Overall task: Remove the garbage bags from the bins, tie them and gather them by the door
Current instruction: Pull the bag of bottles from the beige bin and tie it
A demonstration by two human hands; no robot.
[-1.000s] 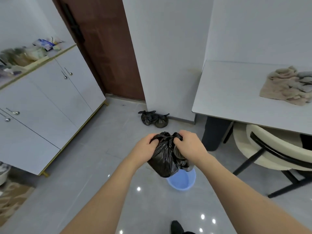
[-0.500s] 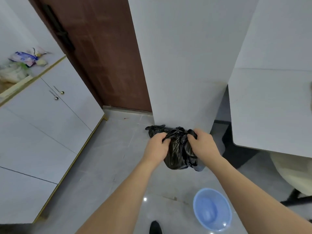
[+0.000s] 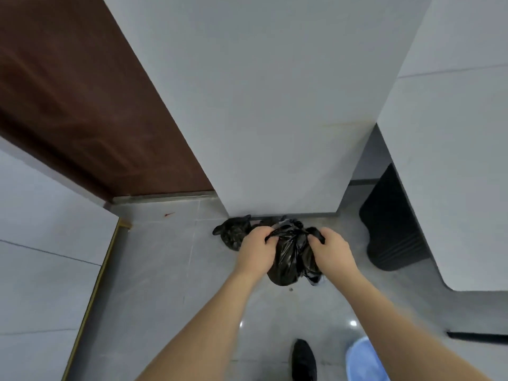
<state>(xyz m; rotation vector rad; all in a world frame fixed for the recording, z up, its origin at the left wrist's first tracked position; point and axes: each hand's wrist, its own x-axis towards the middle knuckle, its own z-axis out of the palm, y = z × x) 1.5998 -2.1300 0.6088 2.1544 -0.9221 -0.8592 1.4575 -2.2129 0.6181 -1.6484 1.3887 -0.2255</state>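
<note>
Hands both closed on 1 black garbage bag [image 3: 291, 257]: my left hand [image 3: 257, 250] pinches 1 flap at the bag's top left, my right hand [image 3: 334, 250] pinches the other flap at top right, fingers curled tight around the plastic. Bag hangs between the 2 hands, above the grey floor [image 3: 154, 270], directly in front of the white wall pillar [image 3: 275, 105]. Whether its bottom touches the floor, I cannot tell.

Second black bag [image 3: 233, 236], already knotted, lies on the floor at the pillar's base, just left of the held bag and partly hidden by my left hand.

Brown door [image 3: 82, 100] stands left of the pillar. White cabinet [image 3: 41, 257] further left. Dark bin [image 3: 390, 229] right of the pillar, under the white tabletop [image 3: 453, 160]. Blue basin [image 3: 362, 361] and 1 black shoe [image 3: 303, 358] well in front of the pillar, at the lower frame edge.
</note>
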